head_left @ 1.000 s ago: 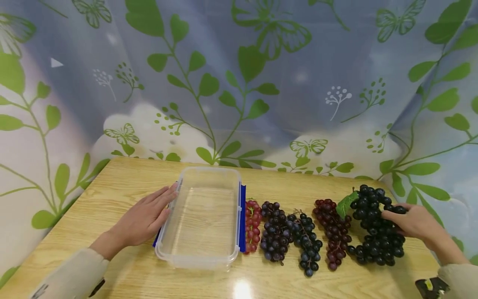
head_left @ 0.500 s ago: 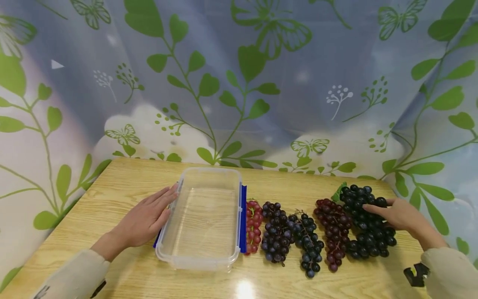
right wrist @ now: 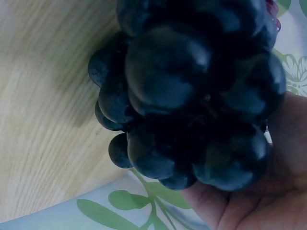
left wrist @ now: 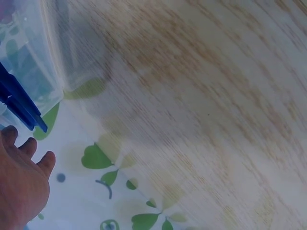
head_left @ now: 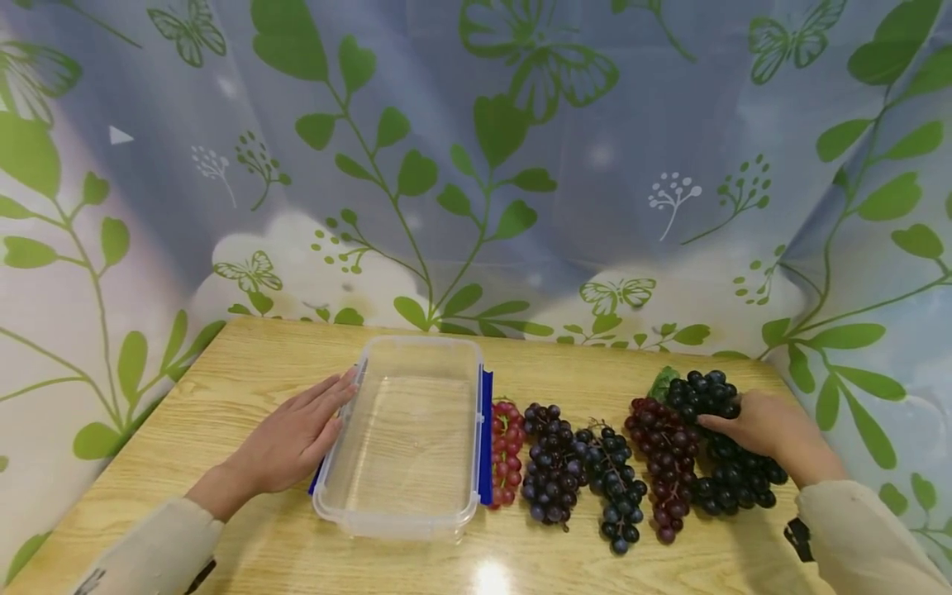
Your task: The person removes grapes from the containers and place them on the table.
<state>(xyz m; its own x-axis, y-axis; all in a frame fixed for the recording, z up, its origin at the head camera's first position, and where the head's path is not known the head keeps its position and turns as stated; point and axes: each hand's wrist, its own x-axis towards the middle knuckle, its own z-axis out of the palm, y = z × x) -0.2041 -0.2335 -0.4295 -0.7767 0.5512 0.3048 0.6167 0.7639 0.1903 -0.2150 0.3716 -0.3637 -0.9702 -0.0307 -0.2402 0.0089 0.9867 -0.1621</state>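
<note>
A clear plastic container point(head_left: 397, 522) with blue side clips lies on the table in the head view. My left hand point(head_left: 286, 438) rests against its left side, fingers extended. In the left wrist view, the fingertips are beside a blue clip point(left wrist: 19, 103). Over at the right, my right hand point(head_left: 769, 434) holds a bunch of black grapes point(head_left: 702, 395) with a green leaf point(head_left: 662, 384), thumb on the near side. The right wrist view shows these grapes large, with the palm point(right wrist: 259, 206) behind them. My other right fingers are mostly hidden.
Between container and right hand lie several bunches: red grapes point(head_left: 507, 454), dark purple grapes point(head_left: 552, 471), blue-black grapes point(head_left: 616, 492) and dark red grapes point(head_left: 665, 463), which touch the black bunch. A leaf-patterned curtain point(head_left: 476, 207) hangs behind the wooden table point(head_left: 245, 364).
My right hand has moved left with the black grapes, bringing them against the dark red bunch. The left hand and the container have stayed in place.
</note>
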